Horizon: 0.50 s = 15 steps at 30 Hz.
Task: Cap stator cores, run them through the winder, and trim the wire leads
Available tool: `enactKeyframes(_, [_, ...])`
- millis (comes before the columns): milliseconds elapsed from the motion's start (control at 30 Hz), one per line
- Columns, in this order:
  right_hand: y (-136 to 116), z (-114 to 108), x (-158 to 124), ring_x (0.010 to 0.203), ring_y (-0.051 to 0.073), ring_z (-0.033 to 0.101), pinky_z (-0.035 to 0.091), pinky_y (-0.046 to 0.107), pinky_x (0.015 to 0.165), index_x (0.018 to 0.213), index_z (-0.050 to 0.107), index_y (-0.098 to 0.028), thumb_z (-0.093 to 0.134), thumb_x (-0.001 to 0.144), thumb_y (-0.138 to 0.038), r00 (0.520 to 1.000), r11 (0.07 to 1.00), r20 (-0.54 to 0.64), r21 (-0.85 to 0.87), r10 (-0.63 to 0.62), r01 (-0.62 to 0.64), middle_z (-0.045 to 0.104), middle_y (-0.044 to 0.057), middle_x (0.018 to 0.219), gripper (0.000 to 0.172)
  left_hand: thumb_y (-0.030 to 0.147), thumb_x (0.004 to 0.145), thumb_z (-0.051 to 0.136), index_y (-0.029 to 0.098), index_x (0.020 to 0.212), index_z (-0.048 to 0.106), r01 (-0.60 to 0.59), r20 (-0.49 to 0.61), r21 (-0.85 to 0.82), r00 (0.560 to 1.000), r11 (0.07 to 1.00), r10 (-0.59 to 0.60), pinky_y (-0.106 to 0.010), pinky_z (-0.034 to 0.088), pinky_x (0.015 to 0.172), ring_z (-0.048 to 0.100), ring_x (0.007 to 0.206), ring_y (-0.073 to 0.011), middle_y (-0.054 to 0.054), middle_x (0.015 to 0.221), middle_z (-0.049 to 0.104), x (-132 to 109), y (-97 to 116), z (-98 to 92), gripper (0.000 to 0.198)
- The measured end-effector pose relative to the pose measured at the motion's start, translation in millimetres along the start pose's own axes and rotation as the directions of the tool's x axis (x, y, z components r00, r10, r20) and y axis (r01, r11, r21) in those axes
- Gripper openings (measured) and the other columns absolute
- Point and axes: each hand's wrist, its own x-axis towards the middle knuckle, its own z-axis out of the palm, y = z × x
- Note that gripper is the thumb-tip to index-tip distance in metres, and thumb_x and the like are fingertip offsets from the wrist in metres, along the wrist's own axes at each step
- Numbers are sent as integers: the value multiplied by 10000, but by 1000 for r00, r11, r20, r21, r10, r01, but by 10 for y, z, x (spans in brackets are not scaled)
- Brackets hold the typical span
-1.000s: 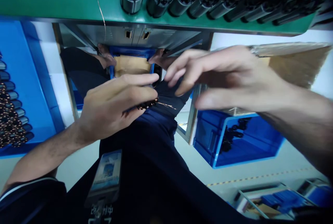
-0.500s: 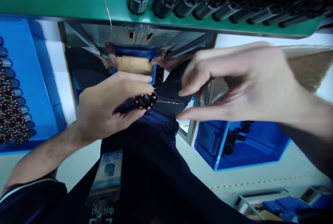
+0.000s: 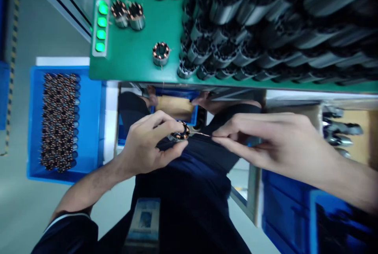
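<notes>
Above my lap, my left hand grips a small motor stator with copper windings between thumb and fingers. A thin copper wire runs from the stator to the right. My right hand pinches the wire's far end between thumb and forefinger. On the green bench in front of me, one wound stator stands near the edge, and a pair of wound stators stands farther back with loose wire ends sticking out.
Rows of dark cylindrical cores crowd the bench's right side. A box with green lights sits at its left end. Left on the floor, a blue crate holds many wound stators. Right are a blue bin and a cardboard box with metal parts.
My right hand's fingers, apart before, have closed on the copper wire. The view has shifted, bringing more of the bench and the left crate into sight.
</notes>
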Motion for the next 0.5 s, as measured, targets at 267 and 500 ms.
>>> enactKeyframes(267, [335, 436, -117, 997, 252, 915, 769, 351, 827, 1448, 826, -230, 727, 1164, -345, 965, 997, 253, -41, 67, -58, 869, 115, 1247, 322, 435, 1117, 844, 252, 1089, 885, 135, -368, 394, 930, 909, 22, -513, 644, 1107, 863, 1223, -320, -70, 1245, 925, 558, -980, -455, 190])
enactKeyframes(500, [258, 600, -283, 1315, 359, 890, 756, 507, 1136, 1538, 835, -276, 779, 1074, -245, 845, 981, 512, 18, 156, -192, 841, 163, 1476, 468, 619, 1088, 798, 271, 1483, 769, 151, -506, 403, 859, 903, 82, -628, 602, 1249, 734, 1389, -385, -163, 1520, 749, 1023, -1531, -633, 527])
